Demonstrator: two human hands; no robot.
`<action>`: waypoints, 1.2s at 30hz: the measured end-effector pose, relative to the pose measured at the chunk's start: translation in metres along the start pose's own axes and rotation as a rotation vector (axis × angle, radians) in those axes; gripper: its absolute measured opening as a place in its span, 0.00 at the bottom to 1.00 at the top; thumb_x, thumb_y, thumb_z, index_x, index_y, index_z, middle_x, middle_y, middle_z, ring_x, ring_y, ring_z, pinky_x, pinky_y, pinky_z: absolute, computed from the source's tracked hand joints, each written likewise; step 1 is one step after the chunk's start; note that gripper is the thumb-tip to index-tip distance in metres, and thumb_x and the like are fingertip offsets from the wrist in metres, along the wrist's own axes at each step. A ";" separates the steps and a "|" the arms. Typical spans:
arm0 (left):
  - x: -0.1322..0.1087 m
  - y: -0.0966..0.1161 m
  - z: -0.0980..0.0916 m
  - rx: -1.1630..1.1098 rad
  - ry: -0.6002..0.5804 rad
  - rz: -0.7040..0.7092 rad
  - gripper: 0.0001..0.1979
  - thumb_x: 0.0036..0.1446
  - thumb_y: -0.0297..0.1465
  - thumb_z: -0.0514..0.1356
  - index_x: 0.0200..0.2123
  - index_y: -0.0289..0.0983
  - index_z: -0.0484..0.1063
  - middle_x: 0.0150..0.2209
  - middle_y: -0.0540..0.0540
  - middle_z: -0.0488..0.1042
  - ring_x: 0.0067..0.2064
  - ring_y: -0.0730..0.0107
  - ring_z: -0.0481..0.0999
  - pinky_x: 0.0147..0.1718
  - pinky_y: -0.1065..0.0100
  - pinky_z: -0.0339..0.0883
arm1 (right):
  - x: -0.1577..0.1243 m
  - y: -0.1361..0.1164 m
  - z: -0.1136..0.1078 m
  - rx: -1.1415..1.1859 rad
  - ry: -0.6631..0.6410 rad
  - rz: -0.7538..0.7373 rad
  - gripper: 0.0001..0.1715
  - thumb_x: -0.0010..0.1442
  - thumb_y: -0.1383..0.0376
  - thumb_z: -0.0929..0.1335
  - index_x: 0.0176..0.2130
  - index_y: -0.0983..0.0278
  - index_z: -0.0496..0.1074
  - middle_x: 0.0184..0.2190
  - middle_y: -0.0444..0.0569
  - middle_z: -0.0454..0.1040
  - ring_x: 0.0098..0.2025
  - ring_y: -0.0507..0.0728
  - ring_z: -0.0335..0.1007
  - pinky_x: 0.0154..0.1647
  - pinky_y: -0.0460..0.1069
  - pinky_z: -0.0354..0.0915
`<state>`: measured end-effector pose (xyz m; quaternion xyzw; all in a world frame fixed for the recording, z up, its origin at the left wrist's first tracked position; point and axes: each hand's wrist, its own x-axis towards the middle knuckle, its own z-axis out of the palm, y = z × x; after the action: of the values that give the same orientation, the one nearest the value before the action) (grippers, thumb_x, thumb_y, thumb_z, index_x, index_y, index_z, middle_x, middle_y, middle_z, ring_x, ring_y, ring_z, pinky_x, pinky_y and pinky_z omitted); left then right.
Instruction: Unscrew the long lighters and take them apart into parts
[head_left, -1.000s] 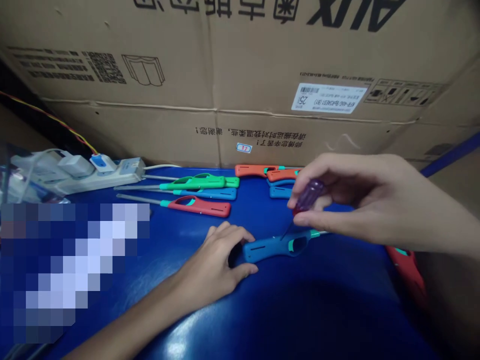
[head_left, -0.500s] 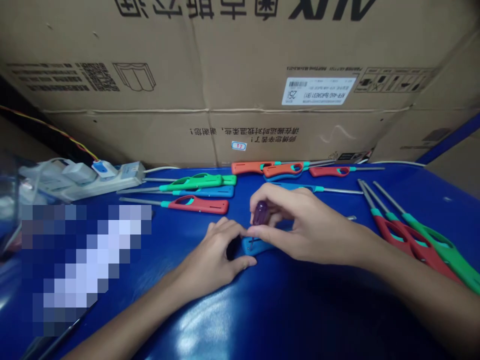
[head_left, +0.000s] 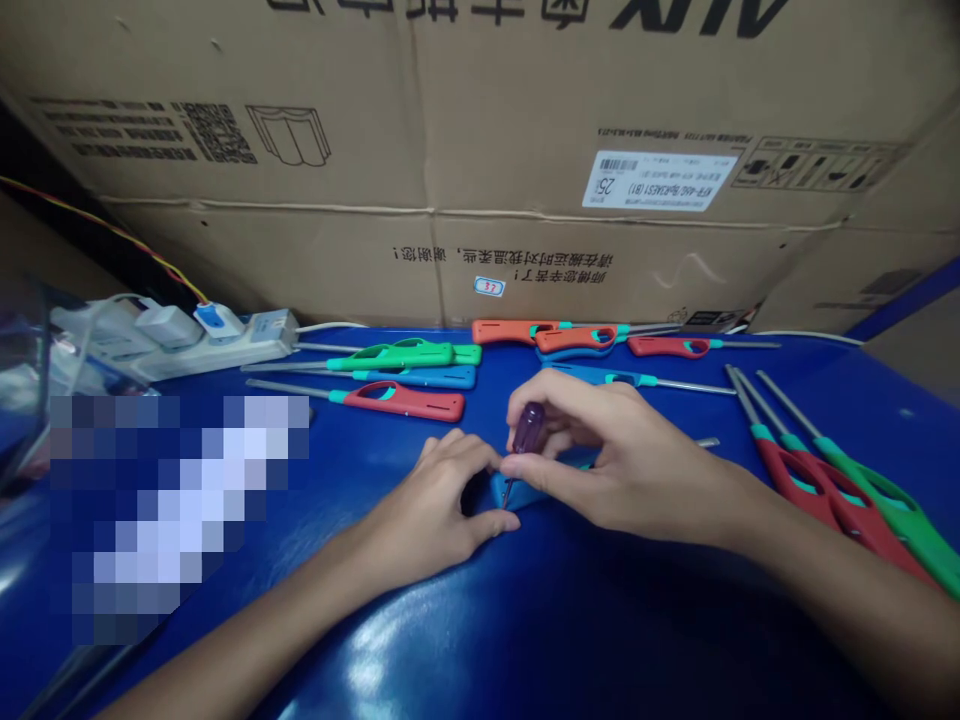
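Observation:
A blue long-necked lighter (head_left: 526, 491) lies on the blue table, its handle end between my hands and much of it hidden under my right hand. My left hand (head_left: 446, 497) grips that handle end, thumb in front and fingers behind. In my right hand (head_left: 600, 455) is a screwdriver with a dark purple handle (head_left: 529, 428), pinched between thumb and fingers. Its thin shaft slants down to the end of the lighter's handle. Whether the tip sits in a screw is too small to tell.
Red, blue and green lighters (head_left: 409, 400) lie at the left. Orange, red and blue ones (head_left: 517, 331) rest along the cardboard (head_left: 420, 240). Red and green lighters (head_left: 885, 490) lie by my right forearm. A white power strip (head_left: 262, 338) with plugs stands at back left.
The view has shifted slightly, so everything sits a little further right. My right hand and the screwdriver have turned a little, and more of the shaft shows. Both hands keep their hold.

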<state>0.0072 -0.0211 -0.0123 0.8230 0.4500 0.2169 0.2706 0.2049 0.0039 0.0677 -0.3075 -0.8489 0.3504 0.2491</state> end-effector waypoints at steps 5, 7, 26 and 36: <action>-0.001 -0.001 -0.001 0.007 -0.009 -0.001 0.17 0.55 0.38 0.67 0.46 0.41 0.69 0.46 0.45 0.72 0.49 0.56 0.68 0.49 0.54 0.62 | 0.001 0.005 0.003 0.036 0.038 -0.009 0.08 0.61 0.69 0.68 0.39 0.62 0.64 0.32 0.41 0.72 0.30 0.47 0.74 0.30 0.41 0.70; -0.001 -0.001 -0.001 0.005 -0.013 -0.004 0.17 0.55 0.38 0.67 0.46 0.41 0.69 0.47 0.46 0.72 0.49 0.56 0.68 0.49 0.53 0.62 | 0.001 0.005 0.002 0.038 0.039 -0.011 0.08 0.61 0.69 0.69 0.40 0.62 0.64 0.31 0.40 0.72 0.30 0.47 0.74 0.30 0.41 0.70; -0.001 -0.002 0.002 0.003 0.013 0.019 0.17 0.55 0.37 0.66 0.47 0.41 0.68 0.50 0.45 0.72 0.52 0.54 0.68 0.51 0.51 0.61 | -0.002 -0.011 -0.006 -0.172 -0.094 -0.055 0.10 0.60 0.75 0.65 0.40 0.63 0.68 0.36 0.42 0.72 0.36 0.49 0.68 0.37 0.44 0.64; -0.001 0.001 0.003 0.020 0.003 0.001 0.10 0.57 0.35 0.64 0.40 0.39 0.69 0.46 0.44 0.71 0.49 0.54 0.68 0.48 0.51 0.64 | 0.003 -0.016 0.010 -0.755 0.081 -0.224 0.19 0.71 0.58 0.58 0.30 0.63 0.64 0.26 0.46 0.65 0.29 0.56 0.60 0.32 0.51 0.54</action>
<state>0.0089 -0.0229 -0.0136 0.8255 0.4521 0.2139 0.2616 0.1911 -0.0071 0.0739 -0.2966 -0.9358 -0.0281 0.1885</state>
